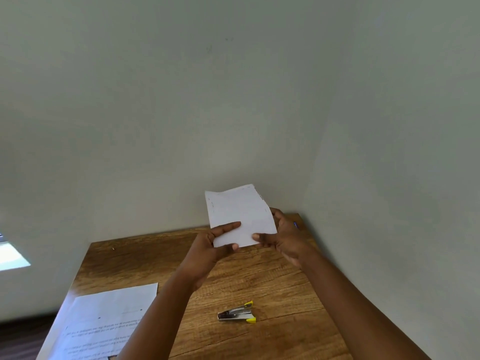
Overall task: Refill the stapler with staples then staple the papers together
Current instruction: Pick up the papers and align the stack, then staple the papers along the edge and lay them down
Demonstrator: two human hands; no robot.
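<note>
Both hands, left hand (217,239) and right hand (281,239), pinch the papers (240,213) upright; the stapler (237,313) lies below them, nearer the right.

No text can be read. Printed lines are seen on the sheet (109,323) lying at the lower left of the frame, but they are upside down and too blurred to be made out. Only faint dashed marks are seen on the held paper (240,211) at centre.
</note>
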